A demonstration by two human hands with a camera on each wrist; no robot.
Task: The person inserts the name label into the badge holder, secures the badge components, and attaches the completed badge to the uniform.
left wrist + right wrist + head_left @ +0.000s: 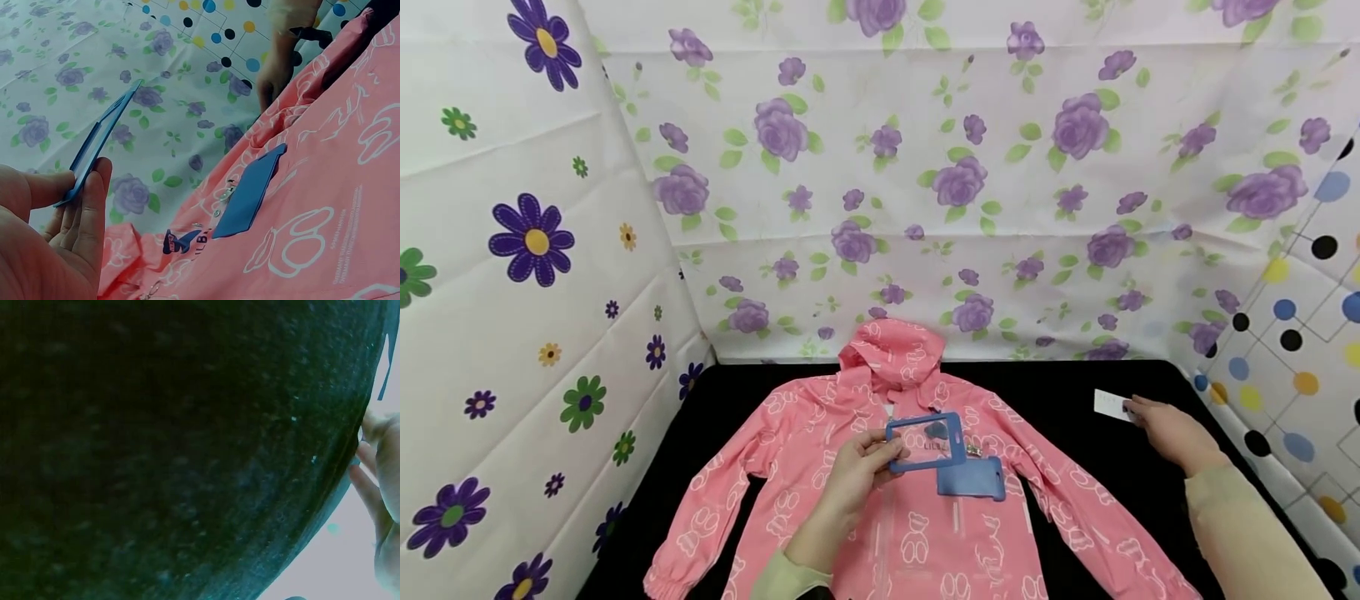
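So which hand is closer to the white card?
The right hand: it is at the right end of the white card. The left hand is farther off, over the pink hooded jacket, holding a blue badge frame.

1. Jacket [917,533]: is showing smooth, faintly glossy cloth.
2. Blue frame [925,465]: is showing smooth plastic.
3. Blue case [250,197]: is showing matt plastic.
4. Clip [973,451]: is glinting, metal.
5. White card [1108,405]: is presenting smooth, possibly paper.
6. Black table cover [1060,408]: is showing matt cloth.
7. Floral backdrop [917,275]: is showing creased sheeting.
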